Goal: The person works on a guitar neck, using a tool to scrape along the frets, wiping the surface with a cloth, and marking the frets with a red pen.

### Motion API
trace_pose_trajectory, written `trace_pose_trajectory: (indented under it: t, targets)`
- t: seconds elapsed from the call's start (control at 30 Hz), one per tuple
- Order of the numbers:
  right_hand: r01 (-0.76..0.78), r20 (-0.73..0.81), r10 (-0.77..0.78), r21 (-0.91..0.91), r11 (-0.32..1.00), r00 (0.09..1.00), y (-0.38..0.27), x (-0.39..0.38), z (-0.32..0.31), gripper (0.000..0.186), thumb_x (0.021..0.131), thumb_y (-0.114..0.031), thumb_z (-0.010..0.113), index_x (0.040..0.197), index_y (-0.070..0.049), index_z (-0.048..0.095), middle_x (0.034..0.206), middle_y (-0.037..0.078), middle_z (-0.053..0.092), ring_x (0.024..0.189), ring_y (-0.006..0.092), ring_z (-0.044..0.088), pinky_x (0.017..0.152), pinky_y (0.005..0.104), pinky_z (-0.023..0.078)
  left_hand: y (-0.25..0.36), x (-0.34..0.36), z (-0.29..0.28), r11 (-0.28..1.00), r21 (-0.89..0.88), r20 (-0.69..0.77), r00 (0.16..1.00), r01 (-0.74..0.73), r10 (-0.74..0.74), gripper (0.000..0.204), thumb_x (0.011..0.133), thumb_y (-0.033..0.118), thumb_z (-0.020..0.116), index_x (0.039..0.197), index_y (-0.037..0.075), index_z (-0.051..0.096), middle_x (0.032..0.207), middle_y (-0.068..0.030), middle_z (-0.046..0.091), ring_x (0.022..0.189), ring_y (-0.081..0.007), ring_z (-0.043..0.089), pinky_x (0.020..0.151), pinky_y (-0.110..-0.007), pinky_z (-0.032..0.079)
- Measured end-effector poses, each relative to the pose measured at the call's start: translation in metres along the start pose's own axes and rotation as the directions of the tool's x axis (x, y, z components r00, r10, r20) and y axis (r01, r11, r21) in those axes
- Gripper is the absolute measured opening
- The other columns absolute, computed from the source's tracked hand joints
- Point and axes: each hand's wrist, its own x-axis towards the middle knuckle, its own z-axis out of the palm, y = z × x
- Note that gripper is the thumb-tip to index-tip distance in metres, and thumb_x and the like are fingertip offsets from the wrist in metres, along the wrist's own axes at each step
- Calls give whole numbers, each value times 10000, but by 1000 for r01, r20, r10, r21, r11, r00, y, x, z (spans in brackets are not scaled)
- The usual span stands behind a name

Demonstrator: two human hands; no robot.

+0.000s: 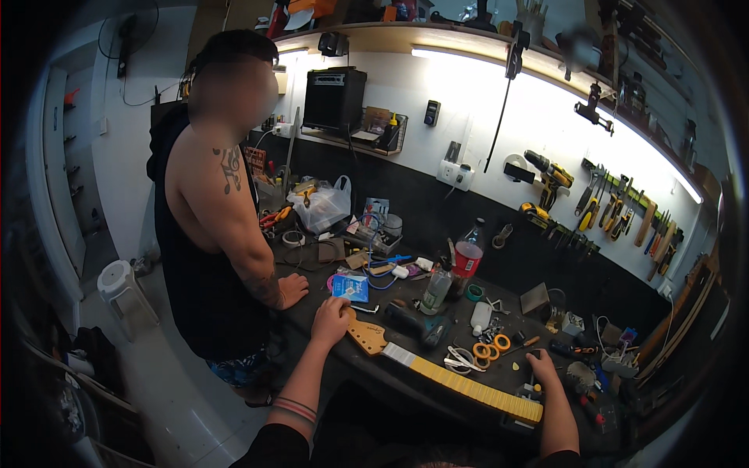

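Workshop clutter covers a dark counter (406,374) that runs under a lit white wall hung with hand tools and a yellow drill (548,173). Across the near edge lies a guitar neck (445,373), its pale headstock toward 9 o'clock and its yellow fretboard stretching toward 4 o'clock. The left hand (331,318) rests on the headstock end with fingers curled over it, its grip closed on the neck there. The right hand (542,366) lies on the counter beside the far end of the neck, fingers spread and holding nothing. Just at 12 o'clock of the left hand sits a small blue packet (350,287). Orange rings (490,348) and a dark power tool (413,323) lie between the hands. Another person in a black sleeveless top (199,257) stands at 9 o'clock, one hand (292,289) on the counter edge.
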Motion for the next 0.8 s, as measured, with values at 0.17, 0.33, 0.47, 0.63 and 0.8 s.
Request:
trace_pose_trajectory:
  t: [0.17, 0.33, 0.47, 0.63, 0.8]
  targets:
    - [42, -12, -41, 35, 999, 999, 7, 4, 3, 509, 943, -329, 690, 1301, 23, 604, 1242, 243, 692, 1171, 344, 668, 993, 401, 499, 2, 1, 3, 999, 26, 28, 999, 28, -29, 258, 894, 91, 559, 1109, 42, 694, 1123, -124, 684, 1119, -337, 624, 993, -451, 490]
    - [-5, -70, 7, 26, 1000, 998, 17, 25, 3, 510, 947, -332, 668, 1302, 27, 599, 1250, 274, 680, 1184, 364, 658, 998, 405, 492, 9, 8, 12, 998, 27, -6, 999, -50, 50, 260, 893, 92, 562, 1114, 36, 688, 1096, -134, 695, 1102, -342, 630, 973, -453, 494]
    - [-42, -29, 41, -34, 999, 999, 0, 23, 10, 554, 929, -391, 668, 1323, -9, 591, 1286, 308, 655, 1247, 426, 621, 1026, 434, 481, 5, 9, 6, 999, -4, 2, 999, -47, 47, 249, 895, 62, 550, 1106, 24, 678, 1126, -140, 680, 1100, -347, 623, 970, -442, 492]
    - [21, -5, -21, -35, 999, 1000, 8, 22, 1, 600, 966, -450, 656, 1337, 14, 567, 1289, 321, 646, 1264, 423, 612, 1025, 433, 482, 31, 29, -3, 968, 44, -201, 947, -248, 252, 252, 871, -14, 585, 1111, 25, 651, 1134, -150, 641, 1068, -361, 616, 960, -436, 489]
    - [5, 0, -5, 43, 999, 1000, 23, 22, -6, 539, 979, -419, 675, 1245, 39, 572, 1180, 284, 674, 1118, 361, 654, 985, 423, 490, 140, 131, -78, 724, 212, -506, 561, -656, 656, 272, 842, -77, 594, 1098, 4, 636, 1050, -157, 649, 972, -329, 629, 886, -414, 498]
